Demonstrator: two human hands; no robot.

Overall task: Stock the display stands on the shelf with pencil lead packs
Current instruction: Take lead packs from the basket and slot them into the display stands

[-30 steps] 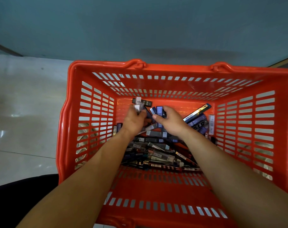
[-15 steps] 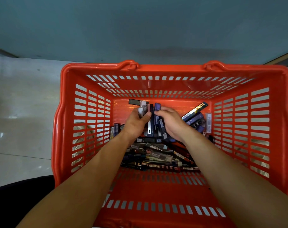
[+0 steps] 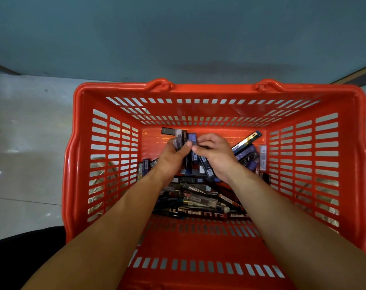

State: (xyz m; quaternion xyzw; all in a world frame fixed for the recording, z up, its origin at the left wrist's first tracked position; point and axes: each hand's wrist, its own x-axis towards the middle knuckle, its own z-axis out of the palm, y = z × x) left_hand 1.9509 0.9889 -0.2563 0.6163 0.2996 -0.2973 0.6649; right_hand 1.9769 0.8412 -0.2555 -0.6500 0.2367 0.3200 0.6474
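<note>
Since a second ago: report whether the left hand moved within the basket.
Yes, slightly: the left hand, gripping pencil lead packs, shifted toward the basket's right wall, closing on the right hand.

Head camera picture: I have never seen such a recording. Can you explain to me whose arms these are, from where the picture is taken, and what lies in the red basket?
There is no machine here. A person wears one camera on the head, so you look down along their own two bare arms. Below them is a red basket, with a pale floor beside it. On its bottom lies a loose heap of pencil lead packs, which are small, dark, flat boxes. The left hand holds a bundle of them upright. The right hand, with curled fingers, pinches packs too, right against that bundle. The shelf is not in view.
</note>
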